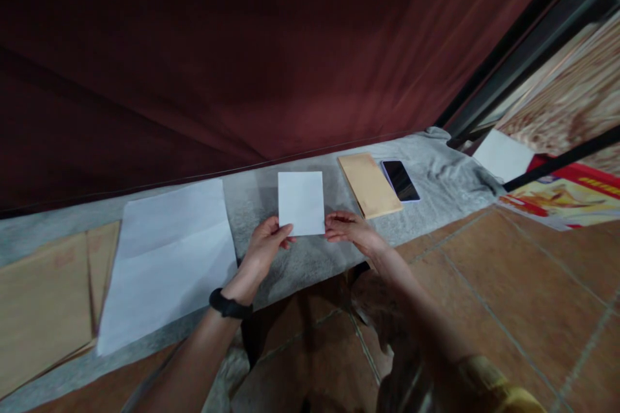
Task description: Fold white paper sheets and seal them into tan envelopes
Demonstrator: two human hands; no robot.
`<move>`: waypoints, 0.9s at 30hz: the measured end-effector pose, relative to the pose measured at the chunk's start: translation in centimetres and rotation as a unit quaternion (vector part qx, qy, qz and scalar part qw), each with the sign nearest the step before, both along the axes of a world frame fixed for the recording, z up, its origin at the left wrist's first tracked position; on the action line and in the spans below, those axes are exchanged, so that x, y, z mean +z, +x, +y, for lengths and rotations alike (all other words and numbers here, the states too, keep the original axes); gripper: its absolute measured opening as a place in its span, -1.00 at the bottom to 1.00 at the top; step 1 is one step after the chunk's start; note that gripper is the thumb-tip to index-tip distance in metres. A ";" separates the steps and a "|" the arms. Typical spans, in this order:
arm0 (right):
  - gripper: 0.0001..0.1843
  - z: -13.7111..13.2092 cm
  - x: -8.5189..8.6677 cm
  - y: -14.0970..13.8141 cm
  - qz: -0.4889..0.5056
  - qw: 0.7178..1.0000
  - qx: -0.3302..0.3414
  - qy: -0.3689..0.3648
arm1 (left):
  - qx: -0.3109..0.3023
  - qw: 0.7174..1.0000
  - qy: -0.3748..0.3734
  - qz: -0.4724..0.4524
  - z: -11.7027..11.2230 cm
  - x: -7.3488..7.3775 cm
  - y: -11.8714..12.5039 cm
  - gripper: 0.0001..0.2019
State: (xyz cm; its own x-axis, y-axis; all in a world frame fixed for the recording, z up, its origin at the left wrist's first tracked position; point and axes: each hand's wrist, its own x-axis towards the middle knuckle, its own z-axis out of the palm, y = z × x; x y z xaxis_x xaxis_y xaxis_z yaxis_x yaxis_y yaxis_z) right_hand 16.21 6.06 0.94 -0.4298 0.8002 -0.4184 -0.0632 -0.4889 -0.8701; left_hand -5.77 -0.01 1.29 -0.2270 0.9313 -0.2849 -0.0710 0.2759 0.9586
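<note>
A small, nearly square piece of folded white paper (301, 202) is held up above the grey cloth. My left hand (267, 242) pinches its lower left corner, thumb on top. At the lower right edge, my right hand (352, 230) grips the same paper between closed fingers. To the left lies a larger white sheet (172, 258) with a crease across it. Just beyond my right hand rests a brown envelope (369, 184), with a dark-screened smartphone (400, 180) beside it.
Large brown envelopes (48, 297) are stacked at the far left of the narrow cloth-covered surface (310, 271). A dark red curtain (252, 58) hangs behind it. Tiled floor (504, 277) and a colourful printed box or sheet (566, 200) show at the right.
</note>
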 end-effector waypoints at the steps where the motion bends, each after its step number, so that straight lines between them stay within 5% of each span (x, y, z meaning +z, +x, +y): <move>1: -0.66 -0.1 -0.2 -0.2 -0.006 1.000 0.005 -0.005 | -0.006 1.000 -0.003 -0.005 0.0 0.0 0.0 -0.58; 10: -0.67 0.1 -1.0 -0.5 -0.029 0.999 0.040 -0.010 | -0.045 0.999 -0.014 -0.004 -0.3 0.0 0.0 -0.62; 20: -0.77 1.2 0.4 0.6 -0.024 0.994 -0.104 -0.008 | -0.200 0.977 -0.078 -0.002 -0.7 -0.1 -0.3 -0.64; 27: -0.78 1.3 0.8 1.1 -0.022 0.990 -0.142 -0.003 | -0.216 0.972 -0.093 0.001 -0.7 -0.3 -0.2 -0.64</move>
State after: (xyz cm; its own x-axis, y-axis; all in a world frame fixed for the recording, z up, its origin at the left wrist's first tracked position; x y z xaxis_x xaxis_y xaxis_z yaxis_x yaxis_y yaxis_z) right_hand 17.28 7.35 1.76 -0.1686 0.8839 -0.4363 -0.1620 -0.4614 -0.8723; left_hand -6.00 -0.72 1.01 0.1727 0.8722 -0.4577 0.0913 0.4485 0.8891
